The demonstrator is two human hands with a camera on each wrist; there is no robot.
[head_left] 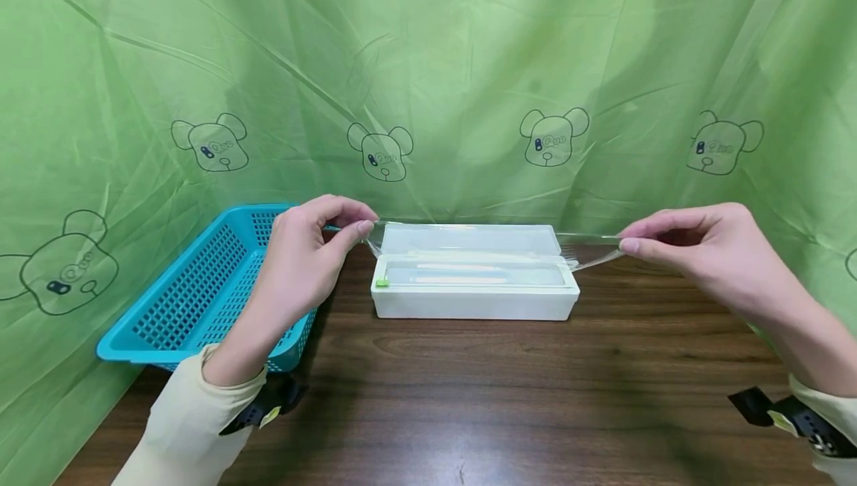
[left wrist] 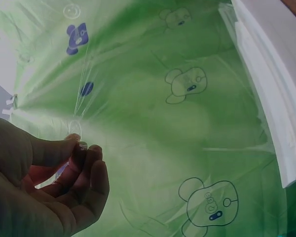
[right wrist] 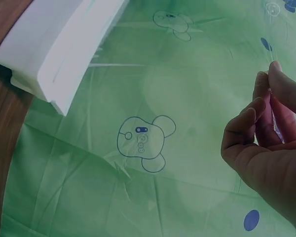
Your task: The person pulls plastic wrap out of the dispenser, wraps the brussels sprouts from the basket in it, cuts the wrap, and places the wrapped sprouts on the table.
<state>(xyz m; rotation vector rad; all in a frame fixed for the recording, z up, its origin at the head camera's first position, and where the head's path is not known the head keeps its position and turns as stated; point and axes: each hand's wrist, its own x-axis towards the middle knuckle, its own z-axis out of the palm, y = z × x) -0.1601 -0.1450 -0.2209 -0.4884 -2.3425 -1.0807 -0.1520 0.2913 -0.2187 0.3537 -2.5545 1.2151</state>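
Observation:
A sheet of clear plastic wrap (head_left: 589,239) stretches sideways over a white cling film dispenser box (head_left: 475,302). At its left corner my left hand (head_left: 304,251) pinches the film between thumb and forefinger. My right hand (head_left: 703,251) pinches the right corner the same way, level with the left. The box's frosted lid (head_left: 469,239) stands raised at the back, and a small green slider (head_left: 382,283) sits at its left front. Both wrist views show thumb and fingertips meeting, with the thin film hard to make out against the green backdrop.
A blue perforated basket (head_left: 194,277) stands left of the box, partly behind my left forearm. The dark wooden table (head_left: 469,397) extends in front. A green sheet (head_left: 455,62) printed with bear heads hangs behind and along the sides.

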